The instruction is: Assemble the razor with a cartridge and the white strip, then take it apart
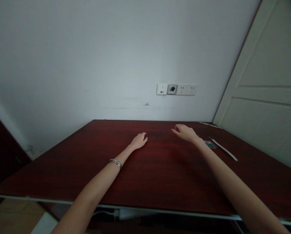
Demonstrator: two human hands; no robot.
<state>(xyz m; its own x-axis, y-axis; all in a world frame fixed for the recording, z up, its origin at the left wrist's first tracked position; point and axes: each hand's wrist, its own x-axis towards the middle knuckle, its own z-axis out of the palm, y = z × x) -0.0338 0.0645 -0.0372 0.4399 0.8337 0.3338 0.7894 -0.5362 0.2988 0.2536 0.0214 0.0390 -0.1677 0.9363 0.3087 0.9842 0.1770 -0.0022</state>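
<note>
My left hand (138,141) lies low on the dark red wooden tabletop (157,182), thumb spread away from the fingers and nothing visible in it. A silver bracelet (116,163) circles that wrist. Raised slightly over the table, my right hand (184,132) has loosely bent fingers with the thumb apart, and it appears to hold nothing. Just beyond the right wrist is a small clear packet (210,144) with greenish contents too small to make out, partly hidden by the forearm. Beside it lies a slim white stick-like tool (224,149) with a dark, thin tip.
A pale wall stands behind the table, carrying a row of sockets (176,89). To the right, a cream panelled door (267,94) borders the table. A thin light strip (210,124) lies at the far right corner. Beneath the front edge are a white object (135,213) and a cable.
</note>
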